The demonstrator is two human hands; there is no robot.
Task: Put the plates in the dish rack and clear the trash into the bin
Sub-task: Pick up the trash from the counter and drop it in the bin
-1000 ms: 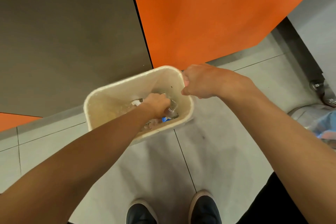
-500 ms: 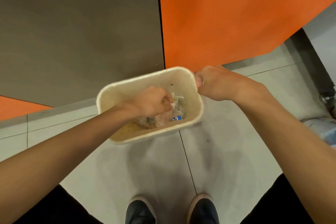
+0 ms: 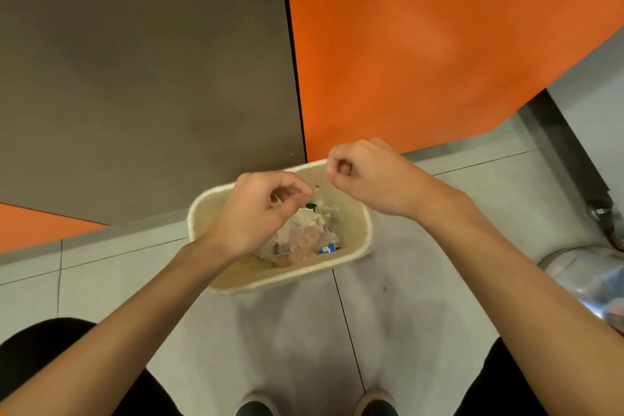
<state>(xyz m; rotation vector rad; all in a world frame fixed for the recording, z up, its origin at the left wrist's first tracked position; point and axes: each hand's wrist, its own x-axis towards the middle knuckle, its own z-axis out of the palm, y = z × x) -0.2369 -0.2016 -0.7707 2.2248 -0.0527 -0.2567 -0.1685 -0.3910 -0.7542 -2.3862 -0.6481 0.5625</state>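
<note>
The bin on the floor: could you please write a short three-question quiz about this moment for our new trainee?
1. True or false: the right hand grips the rim of the bin.
2. What lies in the bin? A) plates B) crumpled trash C) nothing
3. Fill in: the left hand hovers over the bin with its fingers ____.

Key: 1 false, it is curled just above the rim, holding nothing visible. 2 B. 3 loosely curled; whether they pinch clear plastic is unclear.

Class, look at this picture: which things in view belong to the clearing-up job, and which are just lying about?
Belongs to the job:
cream rectangular plastic bin
crumpled wrappers and clear plastic trash
left hand
right hand

Just lying about:
shiny metal container
dark shoes
orange and brown wall panels
</note>
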